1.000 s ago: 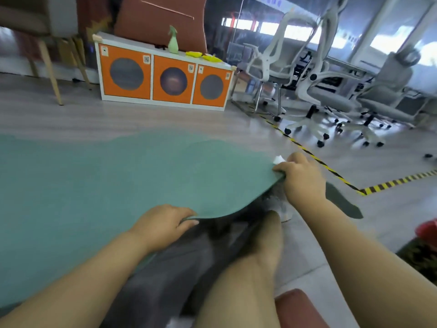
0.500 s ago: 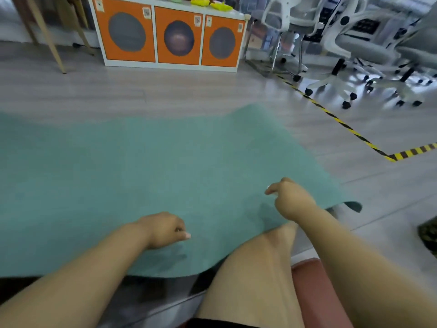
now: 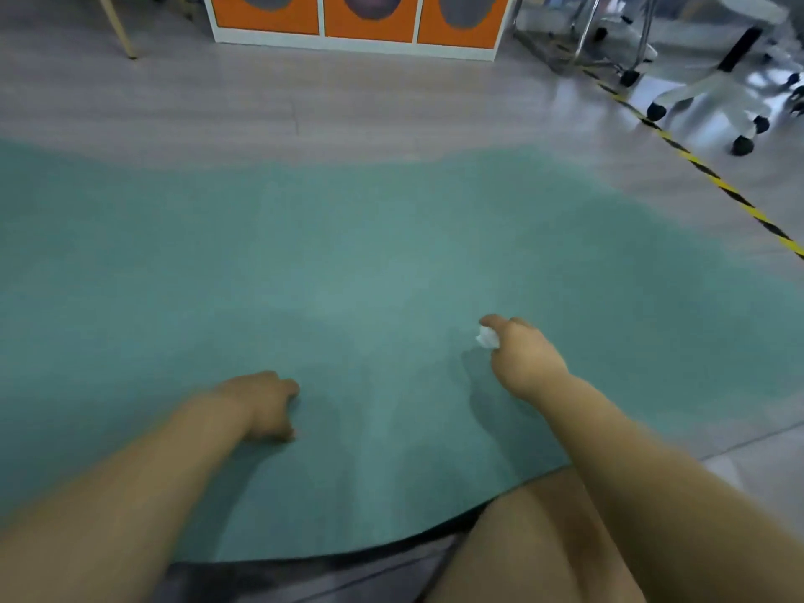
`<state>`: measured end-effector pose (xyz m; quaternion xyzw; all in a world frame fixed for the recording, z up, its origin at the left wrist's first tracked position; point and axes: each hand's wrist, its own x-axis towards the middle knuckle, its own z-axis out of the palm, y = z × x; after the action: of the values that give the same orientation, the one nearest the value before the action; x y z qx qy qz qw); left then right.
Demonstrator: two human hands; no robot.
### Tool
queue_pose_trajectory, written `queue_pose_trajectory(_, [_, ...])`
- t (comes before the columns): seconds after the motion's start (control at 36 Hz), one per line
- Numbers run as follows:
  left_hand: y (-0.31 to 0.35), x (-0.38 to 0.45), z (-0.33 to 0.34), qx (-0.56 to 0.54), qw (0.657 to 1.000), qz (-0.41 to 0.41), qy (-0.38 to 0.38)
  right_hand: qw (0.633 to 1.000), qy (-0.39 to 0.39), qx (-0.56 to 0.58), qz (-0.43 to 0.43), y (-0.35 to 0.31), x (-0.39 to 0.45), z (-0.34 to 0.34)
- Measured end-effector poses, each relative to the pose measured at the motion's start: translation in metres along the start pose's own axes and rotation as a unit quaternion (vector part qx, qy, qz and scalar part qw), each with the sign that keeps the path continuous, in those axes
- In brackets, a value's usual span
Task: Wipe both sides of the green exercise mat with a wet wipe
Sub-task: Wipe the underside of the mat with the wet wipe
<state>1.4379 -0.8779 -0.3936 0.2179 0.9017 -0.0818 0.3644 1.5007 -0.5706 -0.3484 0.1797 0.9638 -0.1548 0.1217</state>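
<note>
The green exercise mat [image 3: 348,254] lies spread flat on the floor and fills most of the head view, its near edge by my knee. My right hand [image 3: 522,359] hovers over the mat's right part, fingers closed on a crumpled white wet wipe [image 3: 487,338] that sticks out by the thumb. My left hand [image 3: 261,404] rests on the mat at lower centre, fingers curled downward, with nothing visible in it.
An orange and white cabinet [image 3: 356,32] stands beyond the mat's far edge. Office chairs on castors [image 3: 718,84] stand at the top right. Yellow-black floor tape [image 3: 705,171] runs diagonally on the right. A wooden leg [image 3: 117,32] is at top left. My bare knee [image 3: 544,546] is at the bottom.
The mat's near edge, held up by both hands a second ago, now lies flat. Both hands have let go and moved onto the mat's surface. The view has tilted downward.
</note>
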Motion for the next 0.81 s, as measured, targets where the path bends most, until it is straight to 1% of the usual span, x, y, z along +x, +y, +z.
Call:
queue_pose_trajectory(0.11, [-0.006,0.017,0.007,-0.005,1.0,0.004,-0.011,1.0,-0.02,0.018,0.016,-0.006,0.029,0.025])
queue_pose_trajectory(0.22, [-0.016,0.038,0.011,-0.02,0.999,0.003,-0.029,0.999,-0.026,0.045,0.003,-0.011,0.061,0.048])
queue_pose_trajectory(0.33, [-0.03,0.063,0.014,-0.056,0.998,-0.016,-0.013,0.999,-0.014,0.045,-0.026,-0.015,0.094,0.07])
queue_pose_trajectory(0.39, [-0.035,0.075,0.013,-0.068,0.997,-0.027,0.007,0.999,-0.006,0.048,-0.023,-0.016,0.112,0.078])
queue_pose_trajectory(0.47, [-0.042,0.091,0.009,-0.086,0.994,-0.058,0.036,0.998,0.03,0.059,0.013,-0.016,0.14,0.088])
queue_pose_trajectory(0.56, [-0.048,0.102,0.006,-0.106,0.989,-0.083,0.061,0.997,0.065,0.002,0.037,-0.015,0.165,0.09])
queue_pose_trajectory(0.61, [-0.052,0.109,0.008,-0.097,0.986,-0.093,0.103,0.991,0.108,-0.016,0.076,-0.014,0.179,0.088])
queue_pose_trajectory(0.67, [-0.055,0.115,0.009,-0.102,0.981,-0.096,0.134,0.982,0.144,0.008,0.118,-0.011,0.193,0.09])
queue_pose_trajectory(0.69, [-0.057,0.117,0.011,-0.113,0.979,-0.096,0.137,0.978,0.152,0.022,0.139,-0.009,0.2,0.094])
queue_pose_trajectory(0.75, [-0.062,0.119,0.013,-0.133,0.978,-0.094,0.131,0.975,0.15,0.046,0.161,-0.01,0.209,0.103])
queue_pose_trajectory(0.81, [-0.066,0.121,0.017,-0.147,0.976,-0.091,0.135,0.975,0.133,0.088,0.155,-0.023,0.215,0.115])
